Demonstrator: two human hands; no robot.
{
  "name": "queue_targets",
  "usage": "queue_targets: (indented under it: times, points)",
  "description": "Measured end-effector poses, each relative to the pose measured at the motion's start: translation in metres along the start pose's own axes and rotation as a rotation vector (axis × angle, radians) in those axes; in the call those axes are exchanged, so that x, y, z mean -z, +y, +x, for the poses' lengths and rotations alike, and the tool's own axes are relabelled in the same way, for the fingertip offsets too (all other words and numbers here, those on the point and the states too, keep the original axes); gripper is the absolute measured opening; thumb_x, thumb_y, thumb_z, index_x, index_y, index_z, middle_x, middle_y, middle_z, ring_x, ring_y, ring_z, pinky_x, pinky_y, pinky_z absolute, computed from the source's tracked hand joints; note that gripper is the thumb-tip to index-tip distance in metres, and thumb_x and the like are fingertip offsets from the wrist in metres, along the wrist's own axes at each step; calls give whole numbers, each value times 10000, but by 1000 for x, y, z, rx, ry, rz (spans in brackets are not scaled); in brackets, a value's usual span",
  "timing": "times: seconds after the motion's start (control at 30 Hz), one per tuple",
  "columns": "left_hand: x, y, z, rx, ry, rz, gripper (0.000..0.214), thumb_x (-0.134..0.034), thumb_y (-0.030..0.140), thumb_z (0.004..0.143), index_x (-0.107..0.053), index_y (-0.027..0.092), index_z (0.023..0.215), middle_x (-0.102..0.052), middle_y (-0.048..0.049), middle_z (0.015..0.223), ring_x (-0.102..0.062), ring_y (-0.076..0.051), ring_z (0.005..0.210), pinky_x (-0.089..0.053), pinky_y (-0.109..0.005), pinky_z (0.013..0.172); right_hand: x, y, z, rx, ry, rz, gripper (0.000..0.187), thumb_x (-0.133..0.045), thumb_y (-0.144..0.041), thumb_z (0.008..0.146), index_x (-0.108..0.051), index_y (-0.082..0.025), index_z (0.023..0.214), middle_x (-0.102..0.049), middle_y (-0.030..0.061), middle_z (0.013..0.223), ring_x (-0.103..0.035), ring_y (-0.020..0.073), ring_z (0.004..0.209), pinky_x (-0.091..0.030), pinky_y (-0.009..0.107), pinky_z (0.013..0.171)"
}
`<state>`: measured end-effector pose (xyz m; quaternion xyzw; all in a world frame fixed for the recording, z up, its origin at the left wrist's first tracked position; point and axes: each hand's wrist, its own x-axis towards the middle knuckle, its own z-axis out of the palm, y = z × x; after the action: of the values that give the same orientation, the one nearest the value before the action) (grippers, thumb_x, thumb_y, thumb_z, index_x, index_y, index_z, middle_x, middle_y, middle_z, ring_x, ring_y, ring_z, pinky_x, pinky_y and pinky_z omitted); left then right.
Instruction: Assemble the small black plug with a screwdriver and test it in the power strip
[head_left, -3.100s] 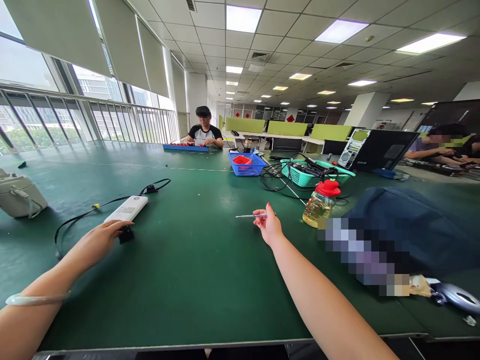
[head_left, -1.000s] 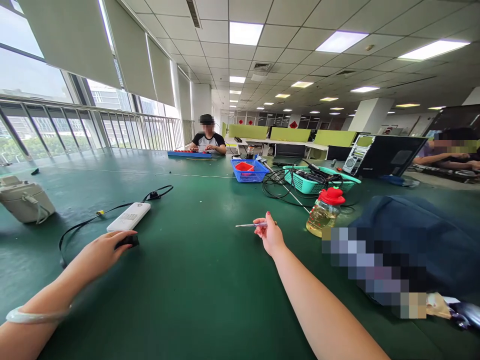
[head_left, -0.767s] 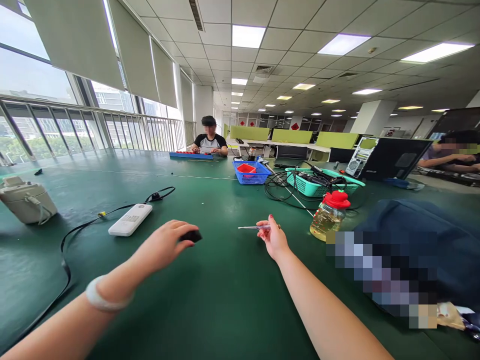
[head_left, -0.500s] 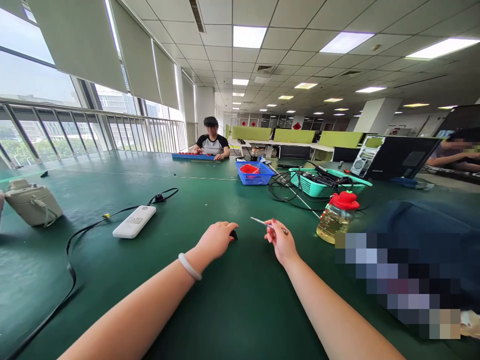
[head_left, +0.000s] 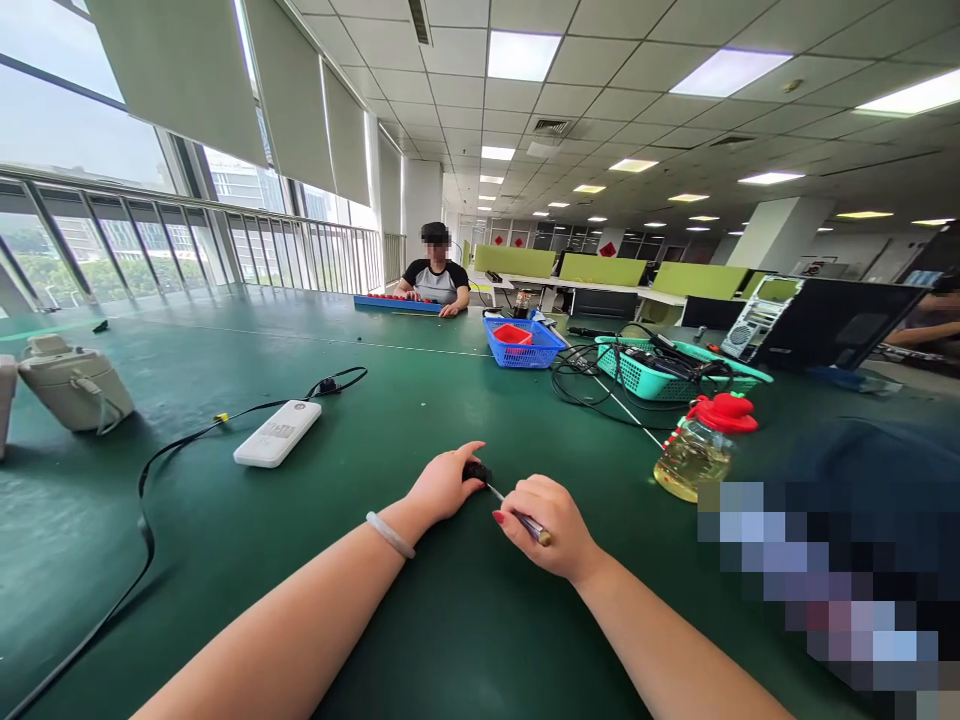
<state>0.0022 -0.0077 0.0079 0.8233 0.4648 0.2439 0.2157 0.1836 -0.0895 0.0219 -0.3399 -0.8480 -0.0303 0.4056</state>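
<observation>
My left hand (head_left: 447,484) is closed around a small black object (head_left: 476,472), pinched between thumb and fingers over the green table (head_left: 420,620). The fingers hide part of it, so its kind cannot be made out. In my right hand (head_left: 551,520) is a slim screwdriver (head_left: 534,529) with a thin metal shaft and a brownish butt end. The fist wraps its handle, and the shaft slants up and left, its tip at or very near the black object. Whether the tip touches cannot be told.
A white power bank (head_left: 279,434) and a black cable (head_left: 154,462) lie left, near a beige case (head_left: 75,385). Rightward stand a red-lidded jar (head_left: 694,462), a blue basket (head_left: 523,350) and a green basket (head_left: 645,378) of cables. A person (head_left: 439,275) sits across the table.
My right hand has turned over and closed into a fist around the screwdriver, bringing its tip to the black object. My left hand now shows more of that object. The view has shifted slightly.
</observation>
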Motion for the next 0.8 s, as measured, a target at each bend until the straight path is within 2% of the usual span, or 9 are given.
queue_targets:
  times: [0.23,0.57,0.8]
  points:
    - [-2,-5,3,-18,-11,-35,592,-668,182,765,-510,233,1333,-712,-37,1119,-642,-224,1051,-480,-359,966,-6,0,0,3,-143,-136,313,-486,-318,925,-570,-206,646,-543,11,596,-428,137,549,-302,286,587]
    - [-2,-5,3,-58,-30,64,459,-648,245,791,-613,245,1249,-684,-56,1180,-623,-242,1089,-476,-362,981,-6,-1,2,17,-125,-140,306,-482,-284,923,-574,-204,641,-542,12,590,-429,136,548,-302,284,588]
    - [0,0,1,-107,-58,72,385,-623,228,794,-664,246,1176,-707,-26,1153,-620,-224,1084,-477,-327,971,-7,-2,1,0,-152,-161,275,-513,-287,910,-585,-200,659,-547,8,605,-426,134,549,-305,281,584]
